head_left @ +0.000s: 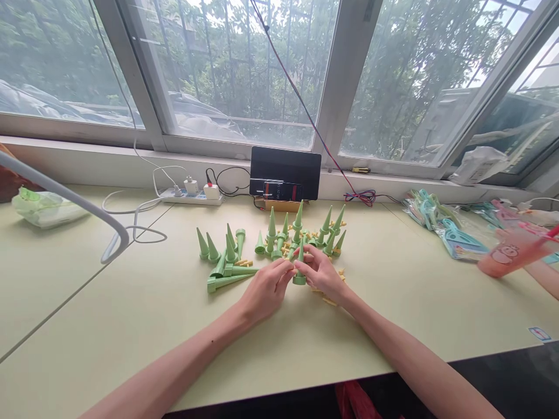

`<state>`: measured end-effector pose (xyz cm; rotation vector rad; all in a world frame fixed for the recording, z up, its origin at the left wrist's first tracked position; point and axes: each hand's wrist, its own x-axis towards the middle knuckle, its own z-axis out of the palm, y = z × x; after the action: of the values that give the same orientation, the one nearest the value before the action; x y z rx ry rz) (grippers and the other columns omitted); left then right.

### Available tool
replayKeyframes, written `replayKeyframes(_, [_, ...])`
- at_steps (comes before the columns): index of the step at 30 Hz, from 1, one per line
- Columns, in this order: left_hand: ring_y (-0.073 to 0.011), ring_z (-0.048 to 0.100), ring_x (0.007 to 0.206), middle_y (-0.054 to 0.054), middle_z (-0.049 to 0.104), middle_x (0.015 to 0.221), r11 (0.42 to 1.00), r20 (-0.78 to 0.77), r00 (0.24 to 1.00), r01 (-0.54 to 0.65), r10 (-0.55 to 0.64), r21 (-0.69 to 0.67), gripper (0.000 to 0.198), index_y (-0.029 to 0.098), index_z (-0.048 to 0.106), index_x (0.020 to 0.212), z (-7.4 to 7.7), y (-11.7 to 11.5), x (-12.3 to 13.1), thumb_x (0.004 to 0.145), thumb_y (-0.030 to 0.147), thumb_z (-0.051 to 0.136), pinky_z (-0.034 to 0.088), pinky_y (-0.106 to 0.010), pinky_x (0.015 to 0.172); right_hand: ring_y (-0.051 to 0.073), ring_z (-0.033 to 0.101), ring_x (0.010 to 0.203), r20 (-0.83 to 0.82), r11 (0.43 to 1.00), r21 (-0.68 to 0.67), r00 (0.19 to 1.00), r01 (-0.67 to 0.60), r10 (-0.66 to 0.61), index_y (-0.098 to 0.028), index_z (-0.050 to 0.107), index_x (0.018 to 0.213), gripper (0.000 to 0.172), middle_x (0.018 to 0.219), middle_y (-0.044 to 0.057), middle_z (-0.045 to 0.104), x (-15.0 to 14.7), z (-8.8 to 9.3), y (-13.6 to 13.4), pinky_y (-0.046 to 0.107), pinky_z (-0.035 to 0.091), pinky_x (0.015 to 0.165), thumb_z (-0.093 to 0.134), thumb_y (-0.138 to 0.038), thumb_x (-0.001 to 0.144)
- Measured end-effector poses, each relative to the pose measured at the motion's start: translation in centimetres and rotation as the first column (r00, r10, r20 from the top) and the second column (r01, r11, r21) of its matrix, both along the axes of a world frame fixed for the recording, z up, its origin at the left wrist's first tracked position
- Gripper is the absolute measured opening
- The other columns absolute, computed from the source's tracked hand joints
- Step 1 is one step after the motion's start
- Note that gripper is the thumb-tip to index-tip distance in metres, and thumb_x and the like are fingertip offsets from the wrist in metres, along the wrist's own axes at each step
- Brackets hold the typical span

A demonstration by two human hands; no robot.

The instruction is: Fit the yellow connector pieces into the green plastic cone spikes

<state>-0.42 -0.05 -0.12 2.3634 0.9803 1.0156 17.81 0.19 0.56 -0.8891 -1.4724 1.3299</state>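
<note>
Nearest us, the pale yellow table (227,372) ran bare up to the two hands, which met near its middle. We saw the right hand (324,274) pinching a green cone (300,269) between thumb and fingers, tip up, wide collar down. The left hand (267,288) was bunched at the cone's left side, thumb and forefinger close together; we could not tell whether it gripped anything. Small yellow pieces (330,301) lay scattered beside and under the right wrist. Left of the hands we noted several lying cones (233,281); beyond the hands, a group of standing cones (298,216) among more yellow pieces. A cup (502,259) stood tilted far right. Farther back were a power strip (213,201), a phone (283,191) leaning before a dark tablet (286,162), and windows (244,70).
</note>
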Motion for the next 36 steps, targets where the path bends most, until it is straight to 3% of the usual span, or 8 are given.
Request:
replayKeyframes(9, [-0.0115,0.039,0.062,0.001,0.049,0.071,0.998,0.013,0.999,-0.052,0.052,0.031,0.029,0.019,0.050,0.076,-0.19,0.13,0.05,0.101,0.026,0.039,0.033,-0.024,0.058,0.005,0.038,0.047,0.050,0.988,0.149,0.998,0.035,-0.043,-0.022,0.054,0.113,0.035,0.079,-0.003,0.054,0.00,-0.33,-0.23,0.019,0.031,0.040,0.065,-0.045,0.089])
replayKeyframes(13, [-0.0111,0.037,0.059,0.001,0.045,0.065,0.997,0.073,0.994,-0.078,0.075,0.030,0.032,0.018,0.046,0.070,0.04,0.23,0.10,0.100,0.026,0.040,0.032,-0.024,0.056,0.006,0.045,0.048,0.081,0.978,0.202,0.994,0.051,-0.069,-0.024,0.055,0.115,0.032,0.088,0.000,0.058,0.10,-0.65,-0.18,0.021,0.040,0.043,0.060,-0.045,0.093])
replayKeyframes(20, [-0.0097,0.033,0.056,0.003,0.038,0.059,0.993,0.117,0.987,-0.107,0.113,-0.058,0.034,0.018,0.038,0.065,0.63,0.14,0.14,0.098,0.028,0.041,0.029,-0.023,0.055,0.009,0.053,0.052,0.097,0.965,0.259,0.992,0.048,-0.076,-0.024,0.061,0.116,0.030,0.093,0.003,0.062,0.16,-0.66,-0.17,0.026,0.051,0.050,0.061,-0.043,0.093])
replayKeyframes(26, [-0.0093,0.031,0.053,0.004,0.037,0.057,0.978,0.153,0.977,-0.121,0.148,-0.170,0.038,0.018,0.038,0.063,0.60,0.10,0.18,0.097,0.034,0.042,0.027,-0.023,0.051,0.010,0.055,0.054,0.198,0.916,0.394,0.966,0.079,-0.168,-0.024,0.067,0.109,0.026,0.091,0.004,0.065,0.15,-0.44,-0.24,0.029,0.052,0.054,0.061,-0.043,0.093])
replayKeyframes(31, [-0.0089,0.032,0.052,0.004,0.037,0.058,0.962,0.185,0.971,-0.103,0.153,-0.253,0.039,0.018,0.039,0.064,0.80,-0.04,0.29,0.096,0.039,0.043,0.027,-0.023,0.050,0.011,0.055,0.056,0.190,0.919,0.386,0.968,0.078,-0.162,-0.024,0.065,0.106,0.025,0.096,0.006,0.065,0.06,-0.52,-0.19,0.029,0.053,0.055,0.057,-0.045,0.094])
replayKeyframes(36, [-0.0090,0.033,0.053,0.004,0.038,0.059,0.956,0.172,0.978,-0.066,0.119,-0.286,0.039,0.018,0.043,0.066,0.68,-0.15,0.40,0.097,0.041,0.042,0.028,-0.023,0.051,0.009,0.051,0.049,0.165,0.925,0.366,0.971,0.100,-0.170,-0.021,0.063,0.108,0.029,0.078,0.002,0.061,0.04,-0.35,-0.27,0.025,0.047,0.047,0.054,-0.046,0.096])
